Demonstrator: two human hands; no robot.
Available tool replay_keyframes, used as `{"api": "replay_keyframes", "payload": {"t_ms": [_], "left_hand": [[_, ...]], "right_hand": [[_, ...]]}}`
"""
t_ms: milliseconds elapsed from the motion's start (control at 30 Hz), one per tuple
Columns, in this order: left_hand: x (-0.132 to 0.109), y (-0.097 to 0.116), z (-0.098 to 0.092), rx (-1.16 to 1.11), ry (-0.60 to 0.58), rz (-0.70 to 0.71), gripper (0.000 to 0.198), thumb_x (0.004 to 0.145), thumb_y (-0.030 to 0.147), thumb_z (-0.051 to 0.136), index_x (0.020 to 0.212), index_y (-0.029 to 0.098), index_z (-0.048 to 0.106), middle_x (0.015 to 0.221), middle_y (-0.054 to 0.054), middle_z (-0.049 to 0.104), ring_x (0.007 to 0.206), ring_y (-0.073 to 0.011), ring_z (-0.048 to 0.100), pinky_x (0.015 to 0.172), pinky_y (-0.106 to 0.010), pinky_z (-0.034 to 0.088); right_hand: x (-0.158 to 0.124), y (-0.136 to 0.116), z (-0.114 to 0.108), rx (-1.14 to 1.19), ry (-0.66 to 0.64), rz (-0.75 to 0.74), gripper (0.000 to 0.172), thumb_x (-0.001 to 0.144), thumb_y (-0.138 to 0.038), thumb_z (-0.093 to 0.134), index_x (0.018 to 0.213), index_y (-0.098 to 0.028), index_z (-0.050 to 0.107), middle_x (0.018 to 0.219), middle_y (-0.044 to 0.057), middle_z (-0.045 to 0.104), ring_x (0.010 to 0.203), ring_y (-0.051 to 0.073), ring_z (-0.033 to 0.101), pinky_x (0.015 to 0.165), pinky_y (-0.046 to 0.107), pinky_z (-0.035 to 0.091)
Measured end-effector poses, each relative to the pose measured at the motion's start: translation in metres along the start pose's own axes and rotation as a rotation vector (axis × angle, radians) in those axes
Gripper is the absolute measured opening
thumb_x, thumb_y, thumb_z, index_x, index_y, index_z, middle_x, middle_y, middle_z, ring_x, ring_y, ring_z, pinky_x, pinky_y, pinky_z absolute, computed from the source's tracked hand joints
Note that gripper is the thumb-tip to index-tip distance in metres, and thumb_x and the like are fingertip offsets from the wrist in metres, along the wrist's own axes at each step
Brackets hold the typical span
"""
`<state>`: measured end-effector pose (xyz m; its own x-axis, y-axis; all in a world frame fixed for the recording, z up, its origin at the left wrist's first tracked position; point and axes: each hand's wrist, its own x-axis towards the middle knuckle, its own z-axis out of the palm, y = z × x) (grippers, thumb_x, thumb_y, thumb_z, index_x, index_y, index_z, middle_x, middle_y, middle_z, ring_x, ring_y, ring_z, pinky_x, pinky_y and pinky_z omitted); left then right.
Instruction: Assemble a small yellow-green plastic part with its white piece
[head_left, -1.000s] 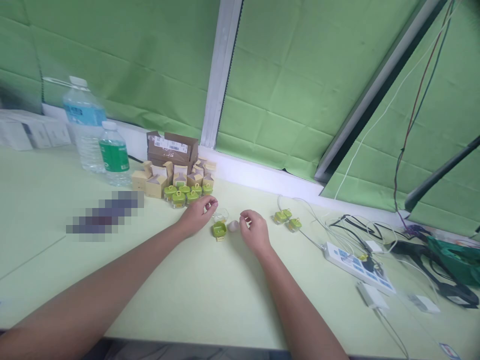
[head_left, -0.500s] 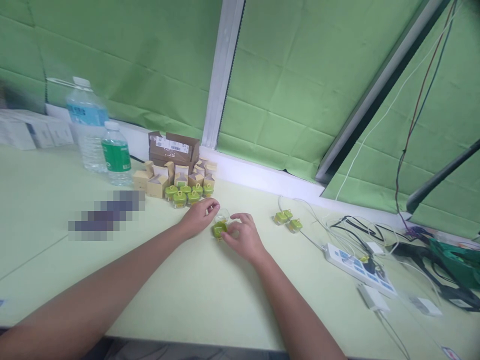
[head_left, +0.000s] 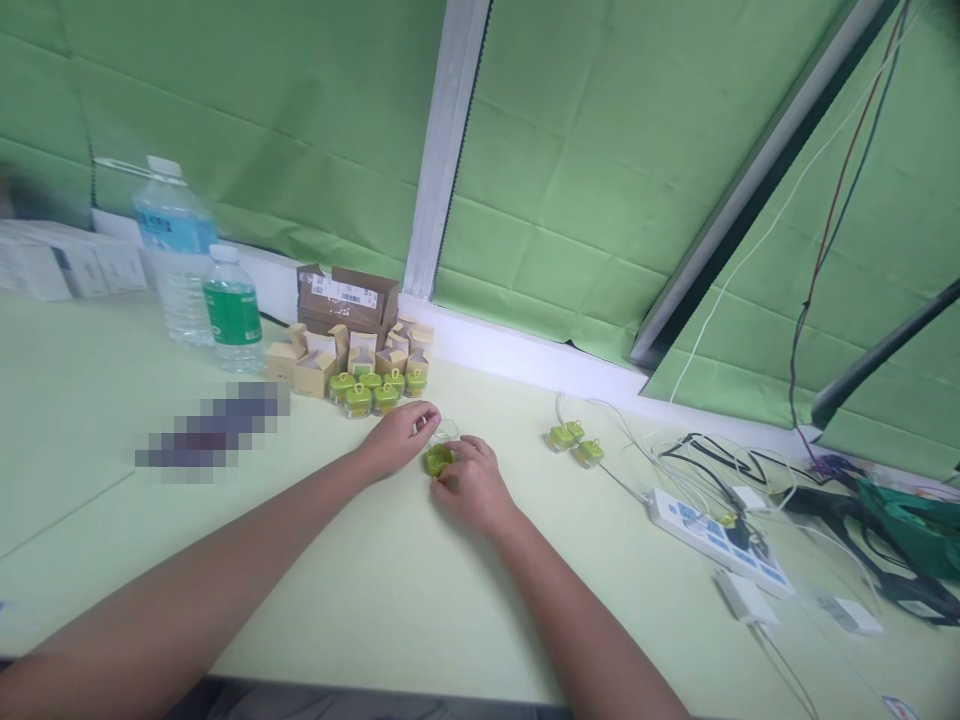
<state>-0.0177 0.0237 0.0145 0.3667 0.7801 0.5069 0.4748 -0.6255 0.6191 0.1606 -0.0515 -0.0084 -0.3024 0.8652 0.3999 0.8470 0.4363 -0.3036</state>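
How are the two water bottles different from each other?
The big bottle is taller and wider than the small bottle. The big bottle has a blue label near its top, while the small bottle has a green label around its middle. The big bottle stands farther back, and the small bottle stands in front of it, nearer the little cardboard boxes. Both are clear plastic, upright, with white caps.

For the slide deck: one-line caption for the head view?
Right hand closes on a small green lid while left hand rests beside a clear jar on the pale table.
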Motion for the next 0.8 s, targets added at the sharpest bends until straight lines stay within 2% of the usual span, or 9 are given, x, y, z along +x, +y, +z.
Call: {"api": "replay_keyframes", "payload": {"t_ms": [133,233,433,533,667,733,800], "left_hand": [[0.0,0.0,0.0,0.001,-0.018,-0.009,0.025,0.097,0.04,0.048,0.09,0.021,0.063,0.086,-0.002,0.066,0.075,-0.0187,0.057,0.067,-0.031,0.042],[0.0,-0.001,0.001,0.005,-0.02,-0.015,0.025,0.096,0.04,0.048,0.089,0.021,0.063,0.086,-0.001,0.066,0.074,-0.0183,0.057,0.066,-0.031,0.042],[0.0,-0.001,0.001,-0.001,-0.022,-0.007,0.026,0.096,0.041,0.048,0.089,0.021,0.064,0.086,-0.002,0.066,0.075,-0.0186,0.057,0.066,-0.03,0.042],[0.0,-0.001,0.001,0.003,-0.019,-0.006,0.027,0.097,0.041,0.047,0.089,0.021,0.063,0.084,-0.002,0.065,0.073,-0.0182,0.057,0.066,-0.031,0.042],[0.0,0.0,0.001,0.0,-0.008,0.006,0.029,0.097,0.043,0.046,0.089,0.021,0.063,0.083,-0.002,0.065,0.071,-0.0179,0.056,0.065,-0.031,0.042],[0.0,0.0,0.001,-0.004,-0.007,0.008,0.03,0.097,0.043,0.046,0.089,0.021,0.063,0.084,-0.002,0.065,0.071,-0.018,0.056,0.065,-0.031,0.042],[0.0,0.0,0.001,-0.004,-0.008,0.007,0.03,0.097,0.043,0.045,0.089,0.021,0.063,0.084,-0.002,0.066,0.071,-0.018,0.055,0.064,-0.031,0.042]], "right_hand": [[-0.002,-0.005,-0.006,0.003,-0.023,0.004,0.01,0.079,-0.028,0.07,0.073,-0.025,0.078,0.132,0.002,0.065,0.134,0.033,0.041,0.115,0.051,0.029],[-0.002,-0.008,-0.007,-0.006,-0.047,-0.003,0.012,0.077,-0.024,0.068,0.069,-0.024,0.075,0.132,0.002,0.065,0.135,0.034,0.04,0.116,0.053,0.026],[-0.003,-0.009,-0.015,0.022,-0.012,-0.005,0.007,0.069,-0.018,0.069,0.064,-0.022,0.071,0.128,0.004,0.067,0.134,0.034,0.043,0.115,0.053,0.027],[-0.002,-0.003,-0.027,0.076,0.07,0.005,0.003,0.071,-0.021,0.071,0.07,-0.023,0.073,0.124,0.005,0.068,0.132,0.032,0.044,0.114,0.049,0.03],[0.0,0.011,-0.042,0.056,0.261,0.009,0.005,0.077,-0.022,0.069,0.074,-0.022,0.072,0.119,0.007,0.069,0.128,0.029,0.047,0.112,0.048,0.033],[0.001,0.017,-0.044,0.017,0.341,-0.008,0.006,0.08,-0.022,0.067,0.076,-0.022,0.071,0.119,0.008,0.068,0.126,0.029,0.048,0.111,0.048,0.034],[0.001,0.021,-0.043,-0.018,0.369,-0.023,0.007,0.083,-0.022,0.065,0.079,-0.022,0.071,0.119,0.009,0.067,0.125,0.029,0.049,0.112,0.05,0.033]]}}
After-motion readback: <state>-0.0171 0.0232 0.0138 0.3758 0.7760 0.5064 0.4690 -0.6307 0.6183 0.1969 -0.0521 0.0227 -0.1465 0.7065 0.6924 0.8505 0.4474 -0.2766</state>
